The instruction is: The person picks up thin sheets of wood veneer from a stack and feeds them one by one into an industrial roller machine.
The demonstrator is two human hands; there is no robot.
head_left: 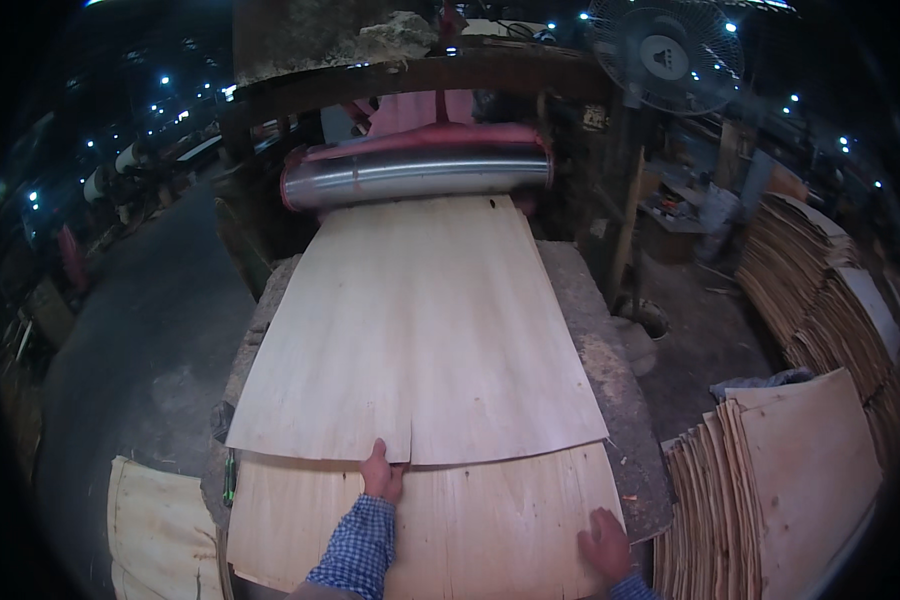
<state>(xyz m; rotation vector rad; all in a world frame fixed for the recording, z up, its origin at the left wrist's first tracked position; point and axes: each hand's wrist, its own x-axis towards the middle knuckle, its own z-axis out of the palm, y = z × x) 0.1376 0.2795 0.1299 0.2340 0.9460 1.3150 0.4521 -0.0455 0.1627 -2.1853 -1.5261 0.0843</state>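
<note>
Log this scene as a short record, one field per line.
Left hand: gripping the near edge of the upper sheet
Right hand: at the right edge of the lower sheet; contact unclear
Machine part: metal roller at the upper sheet's far end
Right side: stacked wood sheets
Upper right: caged fan

No text is legible; the fan hub (664,57), well beyond the right hand (605,546), bears an unreadable mark.
</note>
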